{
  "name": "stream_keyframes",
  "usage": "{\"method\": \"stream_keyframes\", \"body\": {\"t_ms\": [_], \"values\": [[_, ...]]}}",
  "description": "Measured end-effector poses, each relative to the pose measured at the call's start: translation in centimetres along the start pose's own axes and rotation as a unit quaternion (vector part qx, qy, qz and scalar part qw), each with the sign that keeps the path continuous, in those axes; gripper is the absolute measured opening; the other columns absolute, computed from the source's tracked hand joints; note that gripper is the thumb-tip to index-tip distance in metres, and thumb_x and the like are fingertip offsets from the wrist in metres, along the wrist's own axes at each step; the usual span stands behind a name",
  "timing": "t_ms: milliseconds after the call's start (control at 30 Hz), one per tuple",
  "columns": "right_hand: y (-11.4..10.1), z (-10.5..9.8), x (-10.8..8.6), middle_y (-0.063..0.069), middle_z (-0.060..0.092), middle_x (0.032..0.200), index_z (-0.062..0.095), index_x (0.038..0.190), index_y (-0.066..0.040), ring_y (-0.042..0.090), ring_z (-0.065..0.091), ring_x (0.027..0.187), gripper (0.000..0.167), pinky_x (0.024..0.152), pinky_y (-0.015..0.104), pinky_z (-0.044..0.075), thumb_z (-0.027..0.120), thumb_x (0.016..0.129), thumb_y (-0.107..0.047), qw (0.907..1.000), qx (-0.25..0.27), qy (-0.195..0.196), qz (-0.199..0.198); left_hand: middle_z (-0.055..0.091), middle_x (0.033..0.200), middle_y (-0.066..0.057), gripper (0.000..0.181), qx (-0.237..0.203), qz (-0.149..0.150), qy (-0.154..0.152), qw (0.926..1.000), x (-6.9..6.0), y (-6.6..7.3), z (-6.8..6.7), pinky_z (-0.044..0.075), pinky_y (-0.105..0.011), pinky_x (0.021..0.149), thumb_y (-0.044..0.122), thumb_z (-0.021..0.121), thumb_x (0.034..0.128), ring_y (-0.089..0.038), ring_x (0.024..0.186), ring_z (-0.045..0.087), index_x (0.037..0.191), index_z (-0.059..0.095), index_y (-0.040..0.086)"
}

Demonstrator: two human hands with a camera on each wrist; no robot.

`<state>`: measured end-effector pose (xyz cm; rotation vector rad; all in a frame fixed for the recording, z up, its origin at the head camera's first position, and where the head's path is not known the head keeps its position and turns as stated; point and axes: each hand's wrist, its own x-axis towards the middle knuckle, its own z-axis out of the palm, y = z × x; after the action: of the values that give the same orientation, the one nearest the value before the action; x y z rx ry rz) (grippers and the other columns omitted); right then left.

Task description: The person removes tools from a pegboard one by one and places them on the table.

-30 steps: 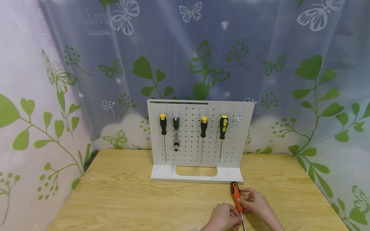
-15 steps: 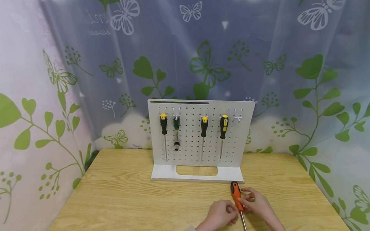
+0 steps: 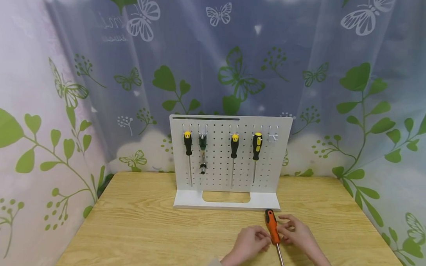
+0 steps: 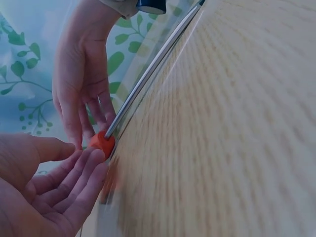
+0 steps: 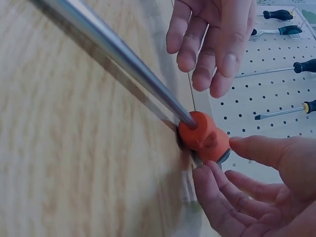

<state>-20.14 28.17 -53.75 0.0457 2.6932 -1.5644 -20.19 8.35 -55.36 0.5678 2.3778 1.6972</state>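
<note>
Orange screwdriver [image 3: 274, 233] between the two hands [image 3: 248, 242] [image 3: 297, 234]

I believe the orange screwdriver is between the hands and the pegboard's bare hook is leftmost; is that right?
Not quite: the orange screwdriver is between the left hand and right hand, but the head view shows the bare hook rightmost on the pegboard.

Head camera faces forward-down; close wrist views, apparently tilted, share the screwdriver [image 3: 274, 237].
</note>
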Motion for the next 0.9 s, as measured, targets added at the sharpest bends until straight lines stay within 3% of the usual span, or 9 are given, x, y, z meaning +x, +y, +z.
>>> {"method": "stream_keyframes", "body": {"t_ms": [200,367,533,767,900], "values": [[-0.3,-0.5,0.4,0.017,0.071,0.097,0.057,0.130,0.008,0.022,0.068,0.068,0.041,0.055,0.031,0.060,0.070,0.094,-0.008,0.9998,-0.009,0.009,-0.013,0.073,0.079,0.004,0.004,0.003,0.014,0.000,0.9999,0.4,-0.2,-1.0,0.052,-0.015,0.059,0.012,0.074,0.0918,0.001,0.066,0.064,0.094,0.074,0.008],[-1.1,-1.1,1.0,0.020,0.070,0.101,0.058,0.132,0.005,0.024,0.070,0.071,0.040,0.060,0.030,0.062,0.068,0.097,-0.010,0.9996,-0.007,0.015,-0.024,0.073,0.086,0.002,0.009,-0.021,0.016,0.007,0.9996,1.0,-0.3,-1.9,0.054,-0.015,0.060,0.009,0.072,0.0929,-0.010,0.071,0.070,0.100,0.073,0.004],[-2.6,-1.7,1.7,0.023,0.069,0.107,0.058,0.134,0.004,0.031,0.072,0.080,0.039,0.065,0.035,0.064,0.066,0.099,-0.010,0.9981,-0.010,0.018,-0.059,0.074,0.092,-0.002,0.013,-0.021,0.027,0.025,0.9991,1.8,-0.3,-3.0,0.055,-0.015,0.060,0.010,0.070,0.0948,-0.017,0.075,0.073,0.105,0.073,0.003],[-4.5,-2.0,3.1,0.023,0.069,0.112,0.059,0.134,0.000,0.036,0.071,0.090,0.037,0.072,0.038,0.064,0.064,0.101,-0.015,0.9926,-0.029,0.041,-0.110,0.075,0.105,-0.005,0.018,0.026,0.049,0.059,0.9967,2.9,-0.2,-4.6,0.056,-0.017,0.077,0.014,0.067,0.0981,-0.010,0.087,0.071,0.113,0.072,0.006],[-5.6,-2.0,4.0,0.023,0.070,0.113,0.061,0.133,0.001,0.036,0.071,0.094,0.034,0.074,0.037,0.064,0.063,0.101,-0.011,0.9857,-0.022,0.070,-0.152,0.073,0.115,-0.008,0.021,0.008,0.062,0.077,0.9951,4.0,0.2,-5.6,0.057,-0.020,0.085,0.013,0.064,0.1005,-0.016,0.098,0.071,0.118,0.071,0.005]]}}
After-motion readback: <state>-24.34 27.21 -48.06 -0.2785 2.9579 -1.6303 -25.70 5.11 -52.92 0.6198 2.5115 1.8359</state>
